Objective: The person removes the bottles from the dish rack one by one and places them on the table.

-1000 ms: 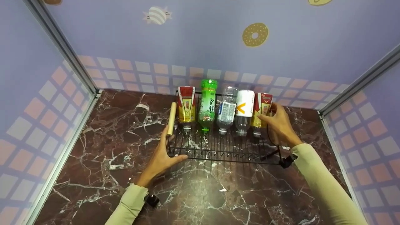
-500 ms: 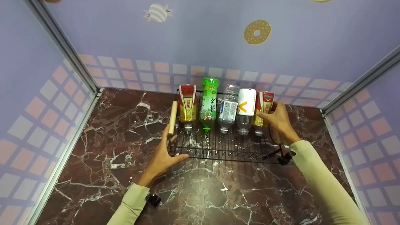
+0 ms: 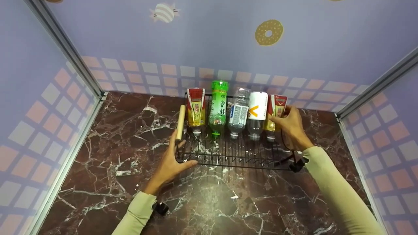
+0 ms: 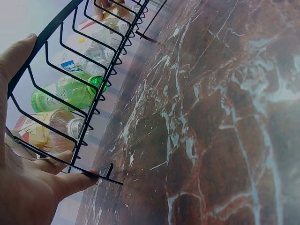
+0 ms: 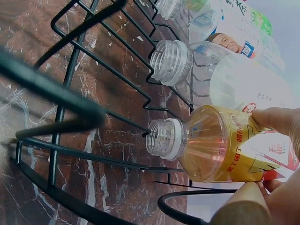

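Left hand (image 3: 168,166) on wire rack (image 3: 235,166), right hand (image 3: 292,127) on yellow bottle (image 5: 206,145)

The left one grips the rack's left end, its thumb spread apart. The right one pinches the bottle, lying at the rack's right end. Beside it lie four other bottles (image 3: 218,107), necks to the front, all above a marbled surface (image 3: 209,202).

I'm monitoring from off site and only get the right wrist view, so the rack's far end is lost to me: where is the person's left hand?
Observer: The head view shows the left hand gripping the left end of the black metal wire rack.

Operator: Thanks. Which bottle in the row is closest to that end?

Observer: A clear plastic bottle with a red-and-yellow label, the leftmost in the head view.
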A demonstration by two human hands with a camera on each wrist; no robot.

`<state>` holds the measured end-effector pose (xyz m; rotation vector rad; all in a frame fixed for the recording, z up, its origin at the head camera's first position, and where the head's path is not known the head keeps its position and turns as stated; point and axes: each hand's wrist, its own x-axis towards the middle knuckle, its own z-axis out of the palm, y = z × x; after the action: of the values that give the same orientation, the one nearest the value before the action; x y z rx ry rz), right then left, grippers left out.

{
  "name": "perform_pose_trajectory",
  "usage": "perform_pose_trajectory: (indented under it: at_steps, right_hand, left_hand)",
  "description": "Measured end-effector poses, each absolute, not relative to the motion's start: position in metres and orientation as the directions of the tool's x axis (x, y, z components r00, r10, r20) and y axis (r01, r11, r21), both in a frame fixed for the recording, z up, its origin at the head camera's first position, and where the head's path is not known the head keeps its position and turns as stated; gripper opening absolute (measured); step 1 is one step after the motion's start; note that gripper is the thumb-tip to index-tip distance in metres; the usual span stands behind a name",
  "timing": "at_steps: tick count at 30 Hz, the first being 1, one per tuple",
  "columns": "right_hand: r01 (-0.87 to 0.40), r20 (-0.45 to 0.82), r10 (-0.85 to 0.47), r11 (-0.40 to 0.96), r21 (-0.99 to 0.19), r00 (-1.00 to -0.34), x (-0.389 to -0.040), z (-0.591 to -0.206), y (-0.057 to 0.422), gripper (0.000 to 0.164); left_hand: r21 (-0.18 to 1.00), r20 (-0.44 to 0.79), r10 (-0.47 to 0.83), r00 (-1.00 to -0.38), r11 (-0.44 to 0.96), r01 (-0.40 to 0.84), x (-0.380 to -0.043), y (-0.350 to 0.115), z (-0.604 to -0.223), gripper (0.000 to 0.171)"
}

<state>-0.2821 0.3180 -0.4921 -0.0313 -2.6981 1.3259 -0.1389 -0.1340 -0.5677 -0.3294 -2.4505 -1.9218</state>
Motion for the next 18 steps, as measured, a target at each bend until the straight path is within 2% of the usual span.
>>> perform_pose_trajectory:
  at_steps: [10,18]
  right_hand:
    - [0.022,0.058,0.139,0.513,-0.858,-0.989,-0.272,-0.483,0.319,0.078]
    - [0.031,0.051,0.159,0.473,-0.881,-0.986,-0.266,-0.476,0.322,0.077]
  left_hand:
    - [0.952,0.154,0.165,-0.974,0.239,0.191,-0.139,-0.135,-0.569,0.138]
    - [0.958,0.147,0.16,-0.976,0.224,0.181,-0.139,-0.135,-0.57,0.138]
